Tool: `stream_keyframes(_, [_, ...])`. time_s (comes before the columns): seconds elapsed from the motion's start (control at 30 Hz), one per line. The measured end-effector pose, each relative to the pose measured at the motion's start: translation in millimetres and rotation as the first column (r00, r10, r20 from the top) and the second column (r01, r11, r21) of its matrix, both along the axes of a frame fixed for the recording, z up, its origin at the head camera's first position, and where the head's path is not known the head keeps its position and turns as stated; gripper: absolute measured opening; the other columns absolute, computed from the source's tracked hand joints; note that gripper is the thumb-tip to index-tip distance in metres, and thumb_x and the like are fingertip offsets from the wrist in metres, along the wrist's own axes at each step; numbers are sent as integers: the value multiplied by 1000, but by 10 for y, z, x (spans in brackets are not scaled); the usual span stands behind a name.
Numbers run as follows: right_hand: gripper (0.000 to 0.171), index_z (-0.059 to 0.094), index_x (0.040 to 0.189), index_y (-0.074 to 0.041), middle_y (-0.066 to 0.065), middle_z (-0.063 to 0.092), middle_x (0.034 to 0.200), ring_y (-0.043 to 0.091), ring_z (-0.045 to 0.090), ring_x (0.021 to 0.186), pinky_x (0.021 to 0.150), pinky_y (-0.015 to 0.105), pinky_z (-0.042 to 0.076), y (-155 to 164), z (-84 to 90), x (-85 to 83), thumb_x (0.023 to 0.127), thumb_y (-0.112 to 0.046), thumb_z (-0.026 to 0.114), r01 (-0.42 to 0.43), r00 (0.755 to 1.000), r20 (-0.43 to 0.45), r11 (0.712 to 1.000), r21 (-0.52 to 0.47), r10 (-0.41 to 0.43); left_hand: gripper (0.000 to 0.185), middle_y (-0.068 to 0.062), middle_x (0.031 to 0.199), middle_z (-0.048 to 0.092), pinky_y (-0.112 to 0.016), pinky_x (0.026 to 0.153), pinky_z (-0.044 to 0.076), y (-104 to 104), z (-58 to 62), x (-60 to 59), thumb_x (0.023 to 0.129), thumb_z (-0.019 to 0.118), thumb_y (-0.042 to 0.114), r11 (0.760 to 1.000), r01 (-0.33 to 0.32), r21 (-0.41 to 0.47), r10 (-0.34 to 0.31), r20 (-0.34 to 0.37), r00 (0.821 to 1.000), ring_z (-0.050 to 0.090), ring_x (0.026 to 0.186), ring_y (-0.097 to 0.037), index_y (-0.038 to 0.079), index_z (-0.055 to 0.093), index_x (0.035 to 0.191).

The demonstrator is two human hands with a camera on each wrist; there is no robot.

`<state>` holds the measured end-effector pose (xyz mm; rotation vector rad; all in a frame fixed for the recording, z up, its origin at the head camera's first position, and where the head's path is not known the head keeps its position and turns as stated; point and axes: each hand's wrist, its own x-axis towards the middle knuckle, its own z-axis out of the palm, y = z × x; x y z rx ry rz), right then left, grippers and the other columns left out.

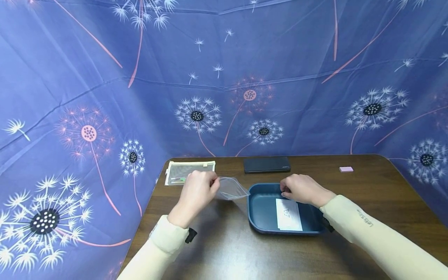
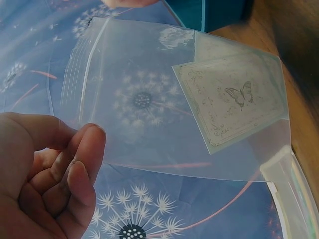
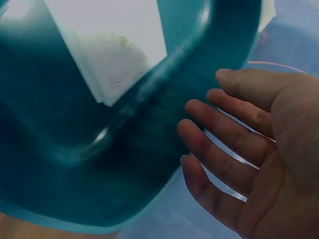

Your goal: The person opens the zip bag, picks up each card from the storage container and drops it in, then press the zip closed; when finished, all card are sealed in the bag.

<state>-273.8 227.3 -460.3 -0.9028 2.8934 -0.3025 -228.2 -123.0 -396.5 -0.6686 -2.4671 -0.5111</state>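
The bag (image 2: 139, 139), clear and zip-edged, is near mid-frame in the head view, just left of the tray (image 1: 262, 214). The left hand (image 2: 55, 169) pinches its zip end; in the left wrist view the bag's long axis runs left to right, dipping slightly, zip leftward. Inside is a butterfly card (image 2: 224, 112); the tray contains paper (image 1: 288, 214). The right hand (image 3: 244, 144), at the tray, grips nothing, fingers loosely bent.

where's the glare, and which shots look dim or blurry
Head view: bright glare on the dark brown wooden table, near the bottom edge, with soft shadows below the arms; right wrist view: dim and soft, highlights on the blue-green rounded plastic tray, no print readable on the white rectangular paper; left wrist view: clearer, butterfly discernible on the pale printed card.
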Motion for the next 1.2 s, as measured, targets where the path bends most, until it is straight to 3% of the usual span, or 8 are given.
stream_keyframes(0.27, [15,75,93,-9,-4,67,79,8,53,65,62,36,52,-10,-194,35,86,-18,86,-22,999,38,995,95,19,29,13,52,41,-30,47,35,4,2,6,82,72,2,1000,8,-1,-8,-3,1000,38,48,-8,18,60,61])
stream_keyframes(0.43, [20,76,96,-9,-2,69,82,9,56,65,62,36,53,-12,-229,45,85,-21,87,-22,997,70,993,119,14,33,12,51,39,-29,47,34,9,1,7,83,71,2,1000,10,-1,-10,0,1000,36,48,-7,19,56,60])
stream_keyframes(0.67, [32,73,93,-9,-4,62,78,11,49,65,62,37,50,-29,-317,75,79,-32,91,-28,998,67,985,167,17,34,12,51,39,-28,47,33,7,-15,6,84,71,3,1000,8,-5,-8,16,1000,36,48,-6,20,55,59])
stream_keyframes(0.93, [61,74,104,-2,4,69,89,18,63,76,73,44,57,-63,-332,89,66,-45,97,-13,997,77,983,186,-2,34,13,51,37,-29,46,32,12,-5,27,83,72,4,1000,14,-10,-14,2,1000,35,47,-7,20,54,59])
stream_keyframes(1.2, [78,70,119,2,9,69,99,24,68,86,76,44,58,-102,-367,107,65,-47,97,-46,999,40,962,269,36,33,13,51,38,-28,46,32,-1,-22,24,83,72,3,1000,8,-10,-8,4,1000,35,47,-6,20,55,60])
